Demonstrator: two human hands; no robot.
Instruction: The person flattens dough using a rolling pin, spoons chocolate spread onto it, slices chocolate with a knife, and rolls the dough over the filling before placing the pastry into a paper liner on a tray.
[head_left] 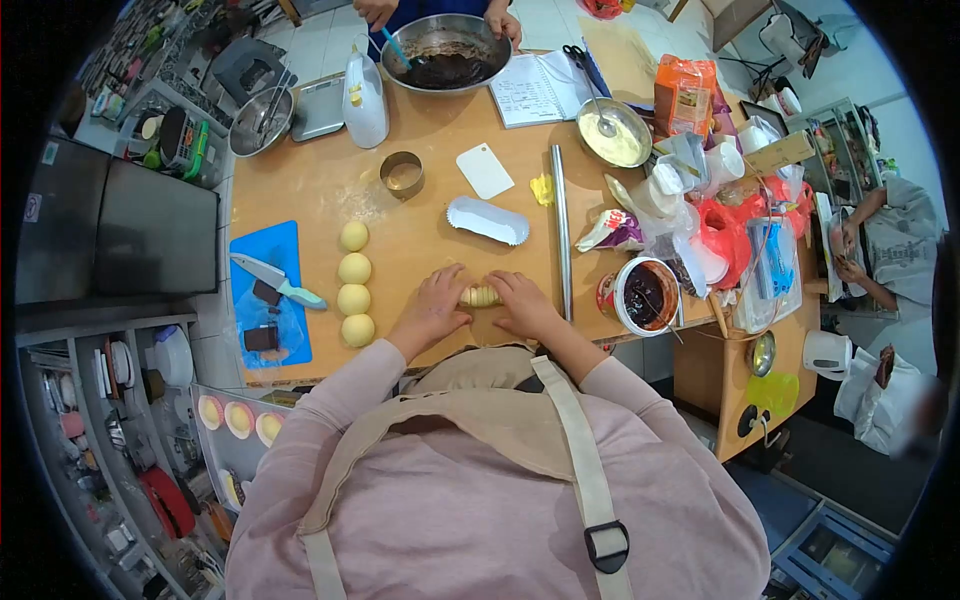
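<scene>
A short ridged roll of pale yellow dough (pixel 481 297) lies on the wooden table near its front edge. My left hand (pixel 438 303) holds its left end, with thumb and fingers on either side. At the right end my right hand (pixel 524 304) grips it the same way, and the palms hide parts of both ends. Left of my hands, several smooth dough balls (pixel 354 268) stand in a column. Beyond the roll sits a white fluted paper loaf case (pixel 488 220). A metal rolling tube (pixel 561 230) lies to the right of my right hand.
A knife (pixel 270 277) rests on a blue cutting board (pixel 240 340) at left. A tub of dark filling (pixel 648 297) stands right. Across the table, another person's hand (pixel 500 22) steadies a metal bowl (pixel 470 82). A ring cutter (pixel 402 175) and white scraper (pixel 485 171) lie mid-table.
</scene>
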